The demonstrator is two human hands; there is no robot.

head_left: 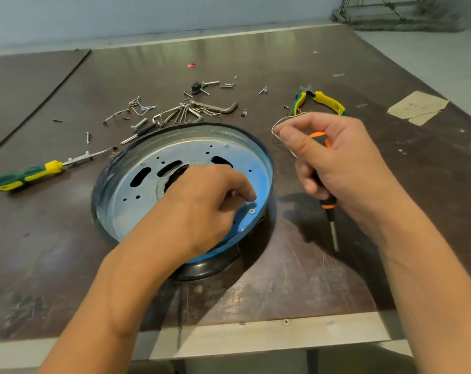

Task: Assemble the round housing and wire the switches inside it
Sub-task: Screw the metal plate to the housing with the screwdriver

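The round housing (137,184), a shallow metal pan with slots and holes in its base plate, lies in the middle of the table. My left hand (210,201) reaches into it with curled fingertips beside a screw (252,211) near the right rim; whether it pinches anything is hidden. My right hand (334,160) hovers to the right of the housing. It grips an orange-and-black screwdriver (329,211), tip down, and pinches a bent wire clip (279,125) between thumb and forefinger. No switches can be made out.
Loose screws, wire clips (175,114) and a hex key (223,107) lie scattered behind the housing. A green-yellow screwdriver (29,175) is at the left, yellow-green pliers (320,101) at the back right. Paper scraps (415,106) are stuck far right. The table's front edge (256,336) is close.
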